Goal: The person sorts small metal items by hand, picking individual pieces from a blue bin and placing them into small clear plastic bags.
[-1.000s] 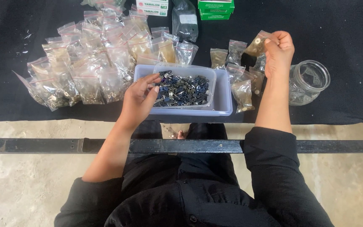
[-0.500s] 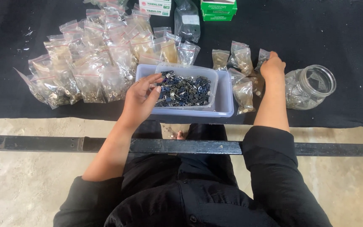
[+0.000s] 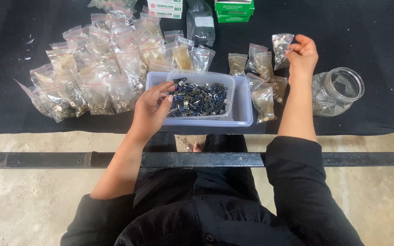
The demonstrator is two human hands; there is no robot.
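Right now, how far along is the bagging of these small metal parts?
Well along: a large pile of filled bags lies on the left, a few more by the tray. In hand: the left hand picks parts from the tray; the right hand holds a small bag. Many parts remain.

Right hand (image 3: 303, 55) now at small bag (image 3: 282, 44)

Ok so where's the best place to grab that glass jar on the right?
Probably by the rim. The glass jar lies tilted with its open mouth facing up and toward the right hand, so come from above, fingers around the mouth; its ribbed body looks wider.
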